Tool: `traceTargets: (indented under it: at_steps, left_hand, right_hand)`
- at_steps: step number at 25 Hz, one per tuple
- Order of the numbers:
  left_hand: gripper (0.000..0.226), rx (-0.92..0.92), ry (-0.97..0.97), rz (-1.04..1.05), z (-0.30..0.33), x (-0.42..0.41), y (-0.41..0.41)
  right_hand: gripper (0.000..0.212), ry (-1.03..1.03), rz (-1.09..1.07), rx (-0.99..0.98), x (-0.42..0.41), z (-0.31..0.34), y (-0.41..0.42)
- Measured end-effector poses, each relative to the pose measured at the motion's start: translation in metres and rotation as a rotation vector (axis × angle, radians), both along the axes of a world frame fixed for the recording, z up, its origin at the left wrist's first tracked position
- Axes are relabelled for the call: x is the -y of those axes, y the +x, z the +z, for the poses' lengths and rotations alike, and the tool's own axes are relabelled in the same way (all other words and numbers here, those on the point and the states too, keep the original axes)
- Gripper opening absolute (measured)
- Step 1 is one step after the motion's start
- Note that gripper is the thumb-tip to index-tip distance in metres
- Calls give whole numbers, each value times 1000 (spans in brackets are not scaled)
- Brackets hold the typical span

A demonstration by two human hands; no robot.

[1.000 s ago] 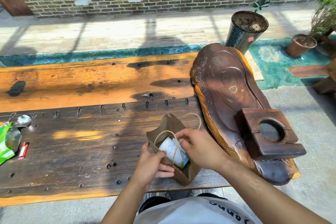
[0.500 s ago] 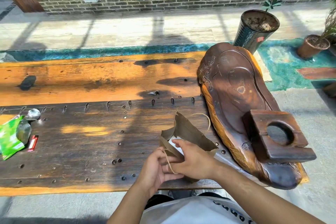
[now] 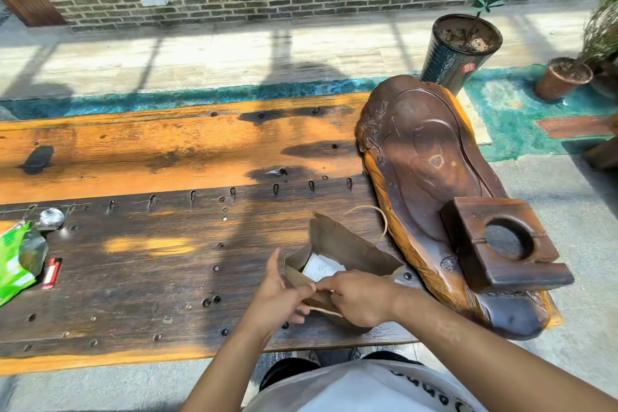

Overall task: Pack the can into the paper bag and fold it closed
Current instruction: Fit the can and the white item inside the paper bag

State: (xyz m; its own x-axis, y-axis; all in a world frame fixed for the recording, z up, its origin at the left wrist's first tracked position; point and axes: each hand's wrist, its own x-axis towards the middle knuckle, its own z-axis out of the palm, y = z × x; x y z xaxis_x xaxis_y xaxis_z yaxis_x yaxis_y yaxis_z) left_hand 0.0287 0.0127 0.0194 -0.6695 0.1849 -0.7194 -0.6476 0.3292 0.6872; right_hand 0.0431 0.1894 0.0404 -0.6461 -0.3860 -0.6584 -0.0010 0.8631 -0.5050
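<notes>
A small brown paper bag (image 3: 344, 244) with twine handles stands upright near the front edge of the wooden table (image 3: 140, 257). Its mouth is open and the white top of the can (image 3: 322, 269) shows inside. My left hand (image 3: 279, 294) pinches the bag's near rim with thumb and fingers. My right hand (image 3: 359, 298) grips the same near rim and front panel from the right, with a twine handle (image 3: 326, 311) trailing under it. The far twine handle (image 3: 371, 214) loops up behind the bag.
A large carved wooden tray (image 3: 431, 184) with a square block holder (image 3: 501, 244) lies right of the bag. At the table's left edge are a green packet (image 3: 13, 261), a red lighter (image 3: 52, 273) and a foil piece (image 3: 52, 218). Plant pots (image 3: 459, 50) stand beyond.
The can has dropped fully into the bag and the bag has been stood upright. Both hands have moved from the can and bag mouth onto the bag's near rim.
</notes>
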Motion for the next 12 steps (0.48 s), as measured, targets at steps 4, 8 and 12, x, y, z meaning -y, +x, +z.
traceTargets:
  at_steps: [4, 8, 12]
  left_hand:
    - [123, -202, -392, -360, -4, -2, 26]
    - [115, -299, -572, -470, 0, -12, 42]
    - [82, -354, -608, -399, -3, -14, 46]
  right_hand:
    - [55, 149, 96, -5, -13, 1, -7]
    - [39, 351, 220, 62, -11, -21, -19]
    - [32, 480, 376, 92, 7, -45, -32]
